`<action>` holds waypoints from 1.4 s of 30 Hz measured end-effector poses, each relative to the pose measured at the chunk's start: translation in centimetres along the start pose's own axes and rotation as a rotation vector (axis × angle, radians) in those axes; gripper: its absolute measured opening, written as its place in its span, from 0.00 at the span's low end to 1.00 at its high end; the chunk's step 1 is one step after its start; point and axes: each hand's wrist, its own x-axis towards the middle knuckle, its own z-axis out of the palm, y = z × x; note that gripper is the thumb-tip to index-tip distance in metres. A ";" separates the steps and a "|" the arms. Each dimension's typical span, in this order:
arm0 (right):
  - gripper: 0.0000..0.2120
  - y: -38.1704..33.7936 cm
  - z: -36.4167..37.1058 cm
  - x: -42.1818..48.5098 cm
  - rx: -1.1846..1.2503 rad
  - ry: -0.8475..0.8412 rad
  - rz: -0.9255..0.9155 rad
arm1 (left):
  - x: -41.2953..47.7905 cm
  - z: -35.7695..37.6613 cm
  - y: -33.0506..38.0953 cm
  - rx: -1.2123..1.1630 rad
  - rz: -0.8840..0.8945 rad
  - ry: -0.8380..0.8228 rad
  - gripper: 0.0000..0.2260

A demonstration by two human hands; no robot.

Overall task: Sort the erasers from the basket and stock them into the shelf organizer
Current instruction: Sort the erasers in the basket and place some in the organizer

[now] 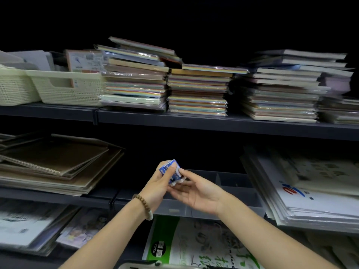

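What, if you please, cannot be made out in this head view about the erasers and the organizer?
- Count of blue-and-white wrapped erasers: left hand and right hand cover them.
- Clear plastic shelf organizer: contents hidden by hands and darkness.
- White basket: cut off by bottom edge.
- Eraser print: too small.

Materials and surface finish

Erasers [172,171]: glossy film wrap. Shelf organizer [229,183]: translucent smooth plastic. Upper-left baskets [66,88]: cream perforated plastic. Shelf edge [213,123]: matt dark metal. Centre-left sketchbooks [58,162]: matt brown card.
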 end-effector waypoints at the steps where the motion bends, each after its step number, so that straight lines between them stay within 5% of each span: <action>1: 0.18 0.0 0.0 0.3 0.008 0.007 -0.024 | 0.0 -0.4 0.1 0.034 0.015 -0.018 0.18; 7: 0.04 -1.6 -0.8 2.2 -0.257 0.253 -0.308 | 0.6 -4.7 -0.2 0.329 -0.019 0.030 0.19; 12: 0.12 -1.3 -2.4 3.4 -0.675 0.421 -0.320 | 0.2 -5.5 -1.9 0.429 -0.056 0.079 0.19; 22: 0.09 -1.4 -1.7 4.4 -0.825 0.239 -0.453 | 1.7 -4.2 -0.3 0.602 0.059 0.031 0.10; 27: 0.09 -2.5 -2.4 5.6 -0.865 0.262 -0.369 | 2.9 -6.1 -0.6 0.362 -0.062 0.147 0.10; 37: 0.26 -2.3 -2.8 11.8 -1.809 0.054 0.079 | 3.6 -7.5 -4.4 0.039 -0.259 0.265 0.07; 42: 0.22 -1.0 -3.0 13.5 -1.932 0.033 0.181 | 4.1 -7.7 -4.9 -0.006 -0.259 0.255 0.05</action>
